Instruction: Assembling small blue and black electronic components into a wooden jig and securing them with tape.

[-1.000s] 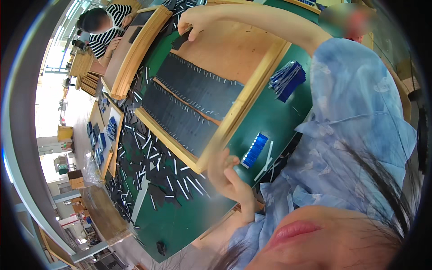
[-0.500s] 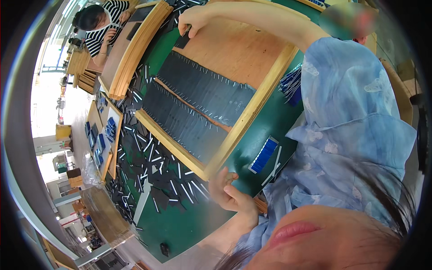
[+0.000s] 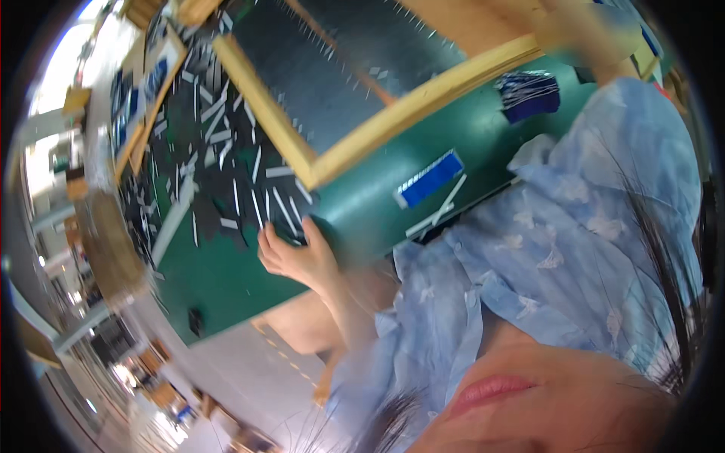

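My left hand [image 3: 298, 257] is low on the left of the green table, at the near edge of a scattered pile of dark pieces and white strips [image 3: 215, 128]. Its thumb and fingers are spread apart, close to a few narrow white strips, and nothing shows held in it. My right forearm [image 3: 593, 45] reaches up past the top right and is blurred; its hand lies outside the picture. Between the arms sits a wooden frame [image 3: 423, 98] around dark panels [image 3: 340, 98] with rows of short pale pins or strips along their edges.
A blue-and-white pack [image 3: 430, 179] and crossed white strips [image 3: 445, 208] lie near the table's front edge. A dark blue bundle [image 3: 531, 97] sits to the right of the frame. A tray with blue items [image 3: 155, 79] stands at far left. A small black object [image 3: 195, 322] rests near the table corner.
My left hand has moved from the frame's near corner left to the loose strips. My right hand has left the frame's far side and gone out of view. The view has shifted.
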### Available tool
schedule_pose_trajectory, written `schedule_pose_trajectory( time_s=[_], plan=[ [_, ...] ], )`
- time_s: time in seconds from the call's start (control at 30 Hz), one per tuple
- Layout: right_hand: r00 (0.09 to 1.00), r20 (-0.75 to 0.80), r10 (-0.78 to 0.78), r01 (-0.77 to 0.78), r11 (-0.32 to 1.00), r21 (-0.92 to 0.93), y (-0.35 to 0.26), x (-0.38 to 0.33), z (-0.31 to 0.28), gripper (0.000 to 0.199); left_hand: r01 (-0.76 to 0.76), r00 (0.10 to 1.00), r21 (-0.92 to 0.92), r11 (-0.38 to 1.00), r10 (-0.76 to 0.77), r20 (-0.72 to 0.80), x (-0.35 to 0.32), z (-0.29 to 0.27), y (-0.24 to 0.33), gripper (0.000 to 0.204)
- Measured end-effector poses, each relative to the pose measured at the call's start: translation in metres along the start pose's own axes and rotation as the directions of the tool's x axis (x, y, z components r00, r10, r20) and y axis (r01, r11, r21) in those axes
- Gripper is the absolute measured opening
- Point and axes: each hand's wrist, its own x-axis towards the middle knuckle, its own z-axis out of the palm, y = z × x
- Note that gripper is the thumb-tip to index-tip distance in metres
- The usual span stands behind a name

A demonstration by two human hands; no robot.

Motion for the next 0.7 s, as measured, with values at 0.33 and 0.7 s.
schedule_pose_trajectory(
  time_s=[0.33,0.7],
  plan=[
    [0.995,0.022,-0.100,0.098,0.992,0.078,-0.183,-0.060,0.001,0.026,0.110,0.991,-0.080,0.991,-0.115,-0.065,-0.005,-0.018,-0.033,0.025],
    [0.974,0.100,-0.205,0.174,0.951,0.255,-0.232,-0.096,0.019,0.029,-0.038,0.997,-0.009,0.999,0.039,0.067,0.004,-0.023,-0.060,0.032]
  ],
)
